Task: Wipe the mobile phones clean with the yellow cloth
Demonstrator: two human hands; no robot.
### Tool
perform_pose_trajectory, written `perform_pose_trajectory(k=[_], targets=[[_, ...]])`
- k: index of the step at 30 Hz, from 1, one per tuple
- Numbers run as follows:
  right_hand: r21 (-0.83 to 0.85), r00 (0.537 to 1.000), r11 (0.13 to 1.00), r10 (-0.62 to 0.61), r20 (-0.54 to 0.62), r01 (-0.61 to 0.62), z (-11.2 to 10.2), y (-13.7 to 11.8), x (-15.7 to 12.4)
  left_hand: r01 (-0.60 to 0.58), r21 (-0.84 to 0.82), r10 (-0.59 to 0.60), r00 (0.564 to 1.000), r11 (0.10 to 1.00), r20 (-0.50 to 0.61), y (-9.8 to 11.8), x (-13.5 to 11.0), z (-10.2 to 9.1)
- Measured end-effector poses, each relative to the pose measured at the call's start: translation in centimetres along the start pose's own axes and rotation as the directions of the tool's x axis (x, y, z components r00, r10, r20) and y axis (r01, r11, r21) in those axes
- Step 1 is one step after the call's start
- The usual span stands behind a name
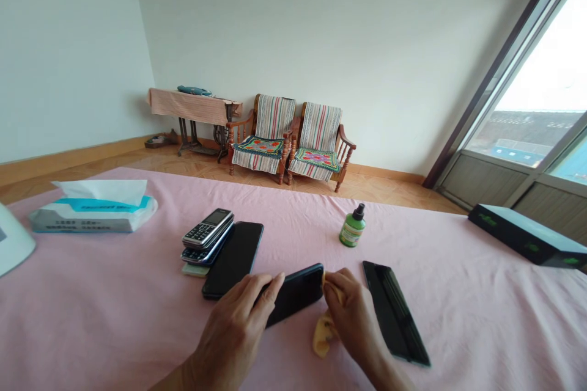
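Observation:
A dark smartphone (299, 293) is tilted up on its long edge in front of me. My left hand (238, 324) is closed around its left end, thumb and fingers over the top edge. At the other end, my right hand (351, 311) pinches a yellow cloth (323, 335) against the phone's short edge, and part of the cloth hangs below the fingers. To the left lies a black smartphone (236, 259), beside a stack of keypad phones (208, 229). Another dark smartphone (395, 311) lies flat just right of my right hand.
A green spray bottle (352, 229) stands beyond my hands. A tissue pack (94, 211) and part of a white object (13, 241) are at left; a black box (527, 235) is at right. Pink cloth (151, 324) covers the table. Two wooden chairs (316, 140) stand by the wall.

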State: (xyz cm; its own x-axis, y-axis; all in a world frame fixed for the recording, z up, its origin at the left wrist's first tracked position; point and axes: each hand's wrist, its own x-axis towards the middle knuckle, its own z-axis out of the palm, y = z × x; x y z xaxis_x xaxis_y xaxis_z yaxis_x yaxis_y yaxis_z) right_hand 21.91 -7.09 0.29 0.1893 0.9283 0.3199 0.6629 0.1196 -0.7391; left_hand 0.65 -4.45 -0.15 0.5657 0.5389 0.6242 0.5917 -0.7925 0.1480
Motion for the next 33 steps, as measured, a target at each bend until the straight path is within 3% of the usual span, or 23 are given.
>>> perform_pose_trajectory(k=[3,9,17,24,30,33], targets=[[0.112,0.999,0.994,-0.014,-0.034,0.017,0.0,-0.4,0.1,-0.008,0.006,0.008,1.0,1.0,-0.003,0.1,0.0,-0.1],[-0.054,0.998,0.997,0.052,0.034,-0.05,0.5,1.2,0.0,0.004,-0.014,-0.003,1.0,1.0,0.012,0.0,0.0,-0.1],[0.234,0.999,0.972,-0.017,-0.045,0.027,-0.3,-0.8,0.1,-0.003,-0.025,0.003,1.0,1.0,-0.003,-0.1,0.0,0.2],[0.029,0.998,0.998,0.055,-0.014,-0.054,0.5,0.8,0.0,0.005,-0.017,-0.004,0.999,1.0,0.032,-0.3,-0.2,0.4],[0.211,0.998,0.977,-0.024,-0.058,0.036,-0.5,-0.9,0.2,-0.019,-0.001,0.019,1.0,1.0,0.006,-0.2,-0.2,0.5],[0.219,0.997,0.975,-0.024,-0.076,0.04,-0.4,-0.9,0.2,-0.025,0.005,0.025,1.0,1.0,-0.002,-0.1,-0.2,0.4]])
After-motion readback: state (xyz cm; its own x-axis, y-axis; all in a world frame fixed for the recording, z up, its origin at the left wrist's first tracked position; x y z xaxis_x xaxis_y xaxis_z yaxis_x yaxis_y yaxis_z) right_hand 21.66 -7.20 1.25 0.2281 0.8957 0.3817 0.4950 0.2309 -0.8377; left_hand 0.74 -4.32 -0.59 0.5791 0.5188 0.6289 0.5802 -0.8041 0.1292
